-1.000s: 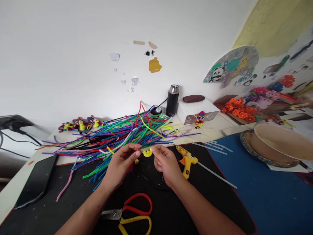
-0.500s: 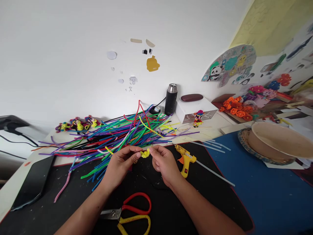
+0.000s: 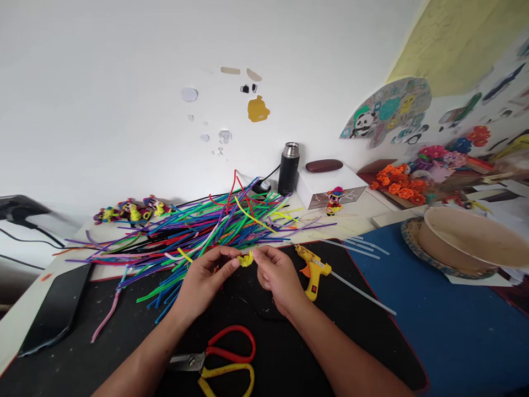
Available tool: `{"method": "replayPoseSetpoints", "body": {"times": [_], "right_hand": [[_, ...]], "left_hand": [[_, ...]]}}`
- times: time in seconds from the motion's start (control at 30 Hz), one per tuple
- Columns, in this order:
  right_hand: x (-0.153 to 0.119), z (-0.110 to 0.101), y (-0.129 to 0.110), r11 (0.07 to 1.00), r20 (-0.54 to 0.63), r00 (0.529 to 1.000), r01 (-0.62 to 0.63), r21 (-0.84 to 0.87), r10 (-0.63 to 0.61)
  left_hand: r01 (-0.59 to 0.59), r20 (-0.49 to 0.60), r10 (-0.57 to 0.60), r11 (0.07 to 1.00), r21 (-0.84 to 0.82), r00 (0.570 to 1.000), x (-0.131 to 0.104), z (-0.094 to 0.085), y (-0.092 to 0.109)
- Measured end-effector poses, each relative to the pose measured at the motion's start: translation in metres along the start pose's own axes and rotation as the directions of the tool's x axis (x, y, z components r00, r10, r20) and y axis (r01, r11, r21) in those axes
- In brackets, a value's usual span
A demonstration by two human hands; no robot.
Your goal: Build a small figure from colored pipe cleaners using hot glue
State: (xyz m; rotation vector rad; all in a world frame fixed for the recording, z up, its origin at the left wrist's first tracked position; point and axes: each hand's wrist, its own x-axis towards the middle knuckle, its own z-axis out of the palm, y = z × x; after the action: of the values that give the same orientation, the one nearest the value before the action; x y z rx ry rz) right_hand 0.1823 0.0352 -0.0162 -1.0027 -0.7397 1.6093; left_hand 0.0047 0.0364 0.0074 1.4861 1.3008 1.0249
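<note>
A short, crimped piece of yellow pipe cleaner (image 3: 246,259) spans the gap between my two hands above the black mat. My left hand (image 3: 206,275) pinches its left end between thumb and forefinger. At the other end, my right hand (image 3: 275,273) grips it the same way, with the remaining fingers curled in. A large heap of coloured pipe cleaners (image 3: 215,220) lies just beyond my hands. Close to my right hand is a yellow hot glue gun (image 3: 313,269) with a clear glue stick in its back. Scissors (image 3: 223,355) with red and yellow handles lie below, partly opened.
Behind the heap stand a black flask (image 3: 289,170) and a white box (image 3: 326,184) with a small figure (image 3: 335,201) before it. Similar figures (image 3: 132,210) lie at left, above a dark phone (image 3: 55,309). A beige bowl (image 3: 467,242) sits at right.
Both hands keep their pinch in nearly the same place. The yellow piece has turned slightly between the fingers, and my left thumb has shifted a little.
</note>
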Motion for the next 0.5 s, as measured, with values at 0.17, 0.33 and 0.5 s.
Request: {"method": "replayPoseSetpoints", "body": {"times": [0.17,0.33,0.5], "right_hand": [[-0.0002,0.0004,-0.0002,1.000,0.016,1.000,-0.003,-0.005,0.003],[-0.0006,0.0013,-0.0016,1.000,0.030,1.000,-0.004,-0.009,0.004],[-0.0013,0.0013,-0.0016,1.000,0.034,0.999,-0.001,0.000,0.001]], "left_hand": [[-0.038,0.021,0.037,0.998,0.057,0.999,-0.0002,0.0007,0.0019],[-0.028,0.011,0.027,0.997,0.067,1.000,0.0007,0.0008,-0.0017],[-0.018,-0.004,0.018,0.997,0.070,1.000,0.0015,0.0013,-0.0070]]}}
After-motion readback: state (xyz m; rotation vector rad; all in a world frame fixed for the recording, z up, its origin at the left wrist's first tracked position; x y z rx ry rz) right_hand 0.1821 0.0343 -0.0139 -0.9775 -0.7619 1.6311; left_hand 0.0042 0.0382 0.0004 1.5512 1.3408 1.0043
